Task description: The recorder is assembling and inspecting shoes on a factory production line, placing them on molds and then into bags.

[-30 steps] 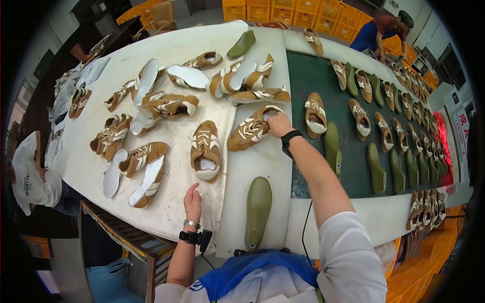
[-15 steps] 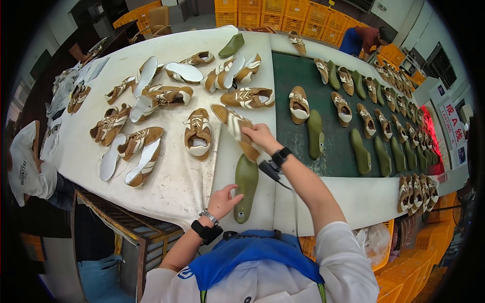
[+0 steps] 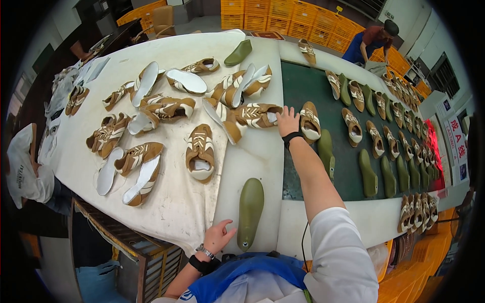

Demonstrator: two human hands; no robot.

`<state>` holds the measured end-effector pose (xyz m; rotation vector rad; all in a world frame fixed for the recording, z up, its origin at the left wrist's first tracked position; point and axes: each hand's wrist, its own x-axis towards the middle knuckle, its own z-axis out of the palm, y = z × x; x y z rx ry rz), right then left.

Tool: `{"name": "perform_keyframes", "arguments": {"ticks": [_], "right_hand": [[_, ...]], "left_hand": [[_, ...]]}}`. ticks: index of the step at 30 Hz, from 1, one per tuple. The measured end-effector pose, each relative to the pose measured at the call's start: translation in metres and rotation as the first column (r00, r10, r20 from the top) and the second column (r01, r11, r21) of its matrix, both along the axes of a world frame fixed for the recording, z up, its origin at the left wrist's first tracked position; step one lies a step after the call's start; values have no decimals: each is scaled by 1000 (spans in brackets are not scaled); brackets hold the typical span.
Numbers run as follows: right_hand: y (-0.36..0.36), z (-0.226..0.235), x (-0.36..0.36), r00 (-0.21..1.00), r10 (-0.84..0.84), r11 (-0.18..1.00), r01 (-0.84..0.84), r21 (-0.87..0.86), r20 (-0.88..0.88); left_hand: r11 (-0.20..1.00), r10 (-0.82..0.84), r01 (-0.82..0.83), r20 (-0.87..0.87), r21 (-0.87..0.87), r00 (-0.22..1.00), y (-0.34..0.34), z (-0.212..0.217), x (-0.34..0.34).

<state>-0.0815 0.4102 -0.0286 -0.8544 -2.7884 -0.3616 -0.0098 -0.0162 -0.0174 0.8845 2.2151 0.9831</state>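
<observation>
My right hand (image 3: 289, 122) reaches forward with fingers spread and holds nothing. It lies between the heel of a brown sneaker with white stripes (image 3: 257, 115) and another brown sneaker (image 3: 309, 122) on the green surface; whether it touches either I cannot tell. Left of it, a sneaker on its side (image 3: 222, 119) leans by the first one, its pale sole outward. Near me a green shoe last (image 3: 251, 212) rests lengthwise on the white table. Beside the last is my left hand (image 3: 218, 237), empty, fingers apart. An upright sneaker (image 3: 200, 154) stands farther left.
Several brown sneakers and white-soled ones lie on the cloth-covered table (image 3: 76, 166) at left. Rows of sneakers and green lasts (image 3: 368, 174) fill the green surface (image 3: 323, 194) at right. Orange crates (image 3: 283, 19) line the back. A person in a blue apron (image 3: 371, 43) bends at far right.
My right hand has let go of the striped sneaker, which now lies on the table, and has moved forward and right. My left hand stays beside the last. The whole view has shifted slightly.
</observation>
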Motion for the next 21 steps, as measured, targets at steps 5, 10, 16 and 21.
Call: {"name": "perform_keyframes", "arguments": {"ticks": [5, 10, 16, 21], "right_hand": [[-8, -12, 18, 903, 312, 915, -369, 163, 295], [-80, 18, 124, 894, 447, 830, -426, -361, -27], [-164, 72, 284, 941, -128, 923, -3, -385, -313], [-232, 18, 365, 956, -38, 804, 201, -560, 289]], "left_hand": [[997, -62, 64, 58, -38, 996, 18, 3, 2], [996, -70, 69, -14, -62, 997, 15, 10, 13], [971, -208, 196, -80, -135, 975, -5, 9, 28], [951, -288, 278, -56, -137, 956, -8, -39, 24]]}}
